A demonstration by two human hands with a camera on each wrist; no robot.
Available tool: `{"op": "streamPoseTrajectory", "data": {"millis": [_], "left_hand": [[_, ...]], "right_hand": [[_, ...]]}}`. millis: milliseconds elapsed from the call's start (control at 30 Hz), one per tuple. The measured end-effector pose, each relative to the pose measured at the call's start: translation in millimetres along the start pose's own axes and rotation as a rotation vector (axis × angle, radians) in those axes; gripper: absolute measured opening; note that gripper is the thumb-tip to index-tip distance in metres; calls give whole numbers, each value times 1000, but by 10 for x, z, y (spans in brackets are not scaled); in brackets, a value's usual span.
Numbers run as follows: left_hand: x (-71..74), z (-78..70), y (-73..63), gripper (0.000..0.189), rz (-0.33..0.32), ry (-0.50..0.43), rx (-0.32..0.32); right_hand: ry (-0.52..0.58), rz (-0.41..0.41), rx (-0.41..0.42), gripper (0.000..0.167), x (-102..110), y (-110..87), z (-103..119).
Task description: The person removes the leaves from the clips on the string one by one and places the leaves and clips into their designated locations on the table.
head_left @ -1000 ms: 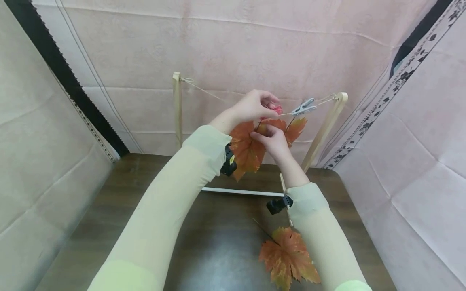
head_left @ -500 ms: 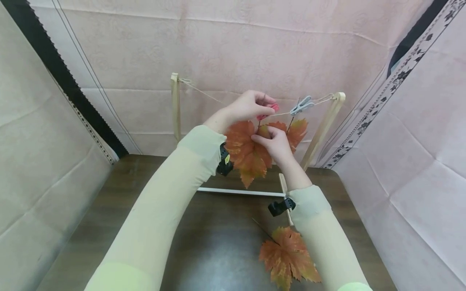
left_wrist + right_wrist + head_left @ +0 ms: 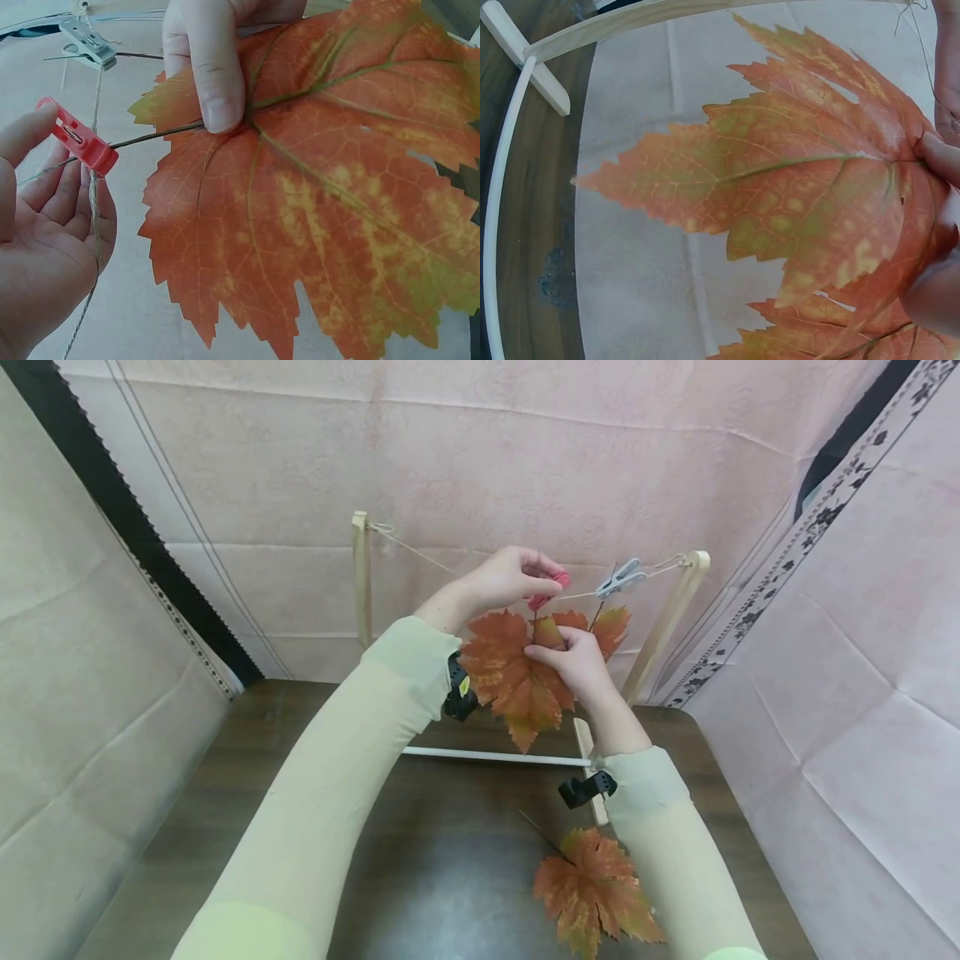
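My left hand [image 3: 513,575] holds a red clothespin [image 3: 81,141] at the string [image 3: 95,217], thumb on one end and fingers behind. In the left wrist view the clothespin's jaws sit over both the string and a leaf stem [image 3: 157,135]. My right hand [image 3: 583,667] pinches that orange artificial maple leaf [image 3: 517,681] by its base, thumb on the front. Behind it a second leaf [image 3: 611,628] hangs by its stem from a pale blue clothespin [image 3: 621,578] on the string. The right wrist view shows the pinched leaf [image 3: 802,172] from close by.
Wooden posts at left [image 3: 362,581] and right [image 3: 667,622] carry the string. A white rod [image 3: 495,755] runs low between the frame's sides. Another maple leaf [image 3: 596,893] lies on the dark wooden table [image 3: 427,860] near my right forearm. Pale cloth [image 3: 480,460] hangs behind.
Both hands have stayed at the string. The pinched leaf has shifted slightly right and down and shows more of its face; the left hand has moved slightly left with the red clothespin.
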State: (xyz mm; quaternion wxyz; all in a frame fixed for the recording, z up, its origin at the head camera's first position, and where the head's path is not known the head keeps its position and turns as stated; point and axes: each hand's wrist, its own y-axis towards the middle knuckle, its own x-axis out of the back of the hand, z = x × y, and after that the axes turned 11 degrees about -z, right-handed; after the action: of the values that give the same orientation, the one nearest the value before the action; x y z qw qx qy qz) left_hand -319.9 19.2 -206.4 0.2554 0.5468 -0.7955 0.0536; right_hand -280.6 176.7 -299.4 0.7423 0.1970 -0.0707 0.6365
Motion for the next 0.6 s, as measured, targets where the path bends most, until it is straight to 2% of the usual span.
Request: {"op": "streamPoseTrajectory", "data": {"millis": [267, 600], "left_hand": [[-8, 4, 3, 30, -25, 9, -6], [-21, 10, 8, 30, -70, -8, 21]], "right_hand": [[0, -29, 5, 36, -7, -11, -4], [-4, -35, -15, 38, 8, -2, -46]]}}
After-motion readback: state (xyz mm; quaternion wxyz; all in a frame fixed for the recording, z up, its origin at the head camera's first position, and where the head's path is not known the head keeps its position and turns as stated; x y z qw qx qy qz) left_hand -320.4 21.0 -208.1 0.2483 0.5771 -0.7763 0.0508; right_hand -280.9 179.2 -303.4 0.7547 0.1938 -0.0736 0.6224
